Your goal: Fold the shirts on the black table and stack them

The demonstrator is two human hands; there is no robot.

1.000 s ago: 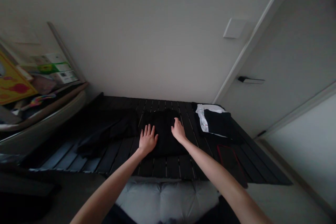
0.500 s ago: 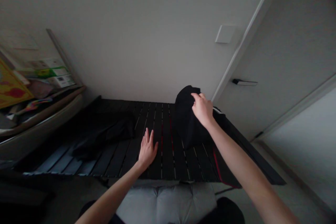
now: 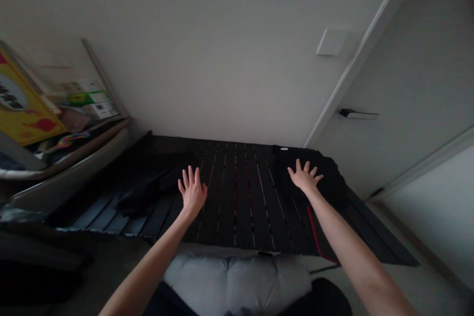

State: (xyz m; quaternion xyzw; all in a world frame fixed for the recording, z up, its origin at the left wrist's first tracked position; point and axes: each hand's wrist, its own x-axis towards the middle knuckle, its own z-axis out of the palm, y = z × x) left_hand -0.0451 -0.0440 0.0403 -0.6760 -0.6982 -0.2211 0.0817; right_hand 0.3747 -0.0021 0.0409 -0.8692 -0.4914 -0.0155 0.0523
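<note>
My right hand (image 3: 305, 176) is open, fingers spread, over a dark folded cloth (image 3: 329, 177) on the right part of the black slatted table (image 3: 225, 207). I cannot tell whether the palm presses on it. A small white patch shows at the cloth's far edge. My left hand (image 3: 192, 190) is open too, holding nothing, above the slats beside another dark cloth (image 3: 148, 182) that lies crumpled on the left. This cloth's outline blends into the dark tabletop.
A grey padded cushion (image 3: 237, 279) is at the table's near side. On the left stands a bin (image 3: 92, 163) with a yellow box (image 3: 29, 103) and papers. A wall is behind; a door with a handle (image 3: 359, 114) is at right. A red strip (image 3: 314, 232) crosses the table's right side.
My right hand has let go of the raised dark cloth, which now lies flat on the right, and has spread its fingers. My left hand has moved left towards the other cloth.
</note>
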